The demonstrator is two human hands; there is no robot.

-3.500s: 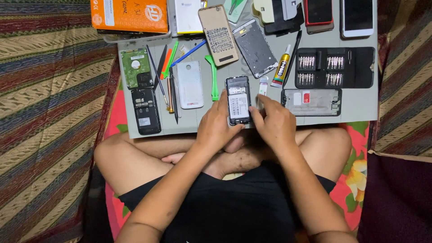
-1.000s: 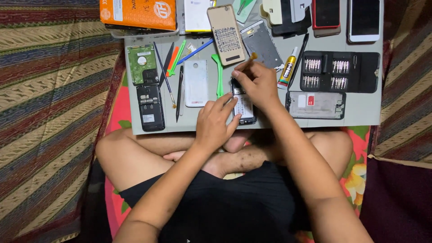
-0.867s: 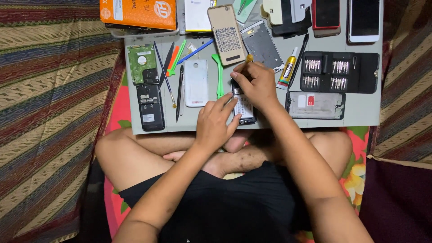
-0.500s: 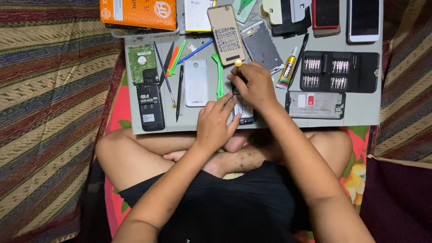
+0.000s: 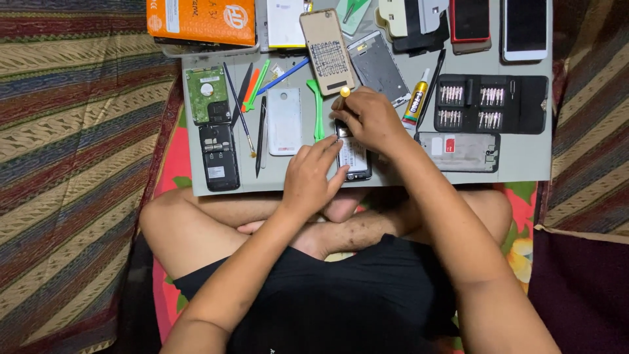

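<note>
A small black phone (image 5: pixel 354 156) with its back off is being held down near the front edge of the grey board (image 5: pixel 524 157) by the left hand (image 5: pixel 313 176), whose fingers are lying flat on its left side. The right hand (image 5: pixel 372 121) is being closed around a thin tool with a yellow tip (image 5: pixel 344 92), and the tool is being pressed on the top end of the phone.

Just left of the phone, a green pry stick (image 5: pixel 318 118) and a white back cover (image 5: pixel 285 122) are lying on the board. A dark phone body (image 5: pixel 219 157) and a green drive (image 5: pixel 206 95) are lying at the left edge. A black bit case (image 5: pixel 491 103) and a glue tube (image 5: pixel 417 101) are lying to the right. A tan phone (image 5: pixel 327 51) is lying just behind the right hand, and an orange box (image 5: pixel 202 21) is sitting at the back left corner.

The board is being rested over crossed legs, on a striped cloth (image 5: pixel 72 164).

Since a few seconds ago, the phone has been put down from the hands onto the board, and the tool has been picked up.
</note>
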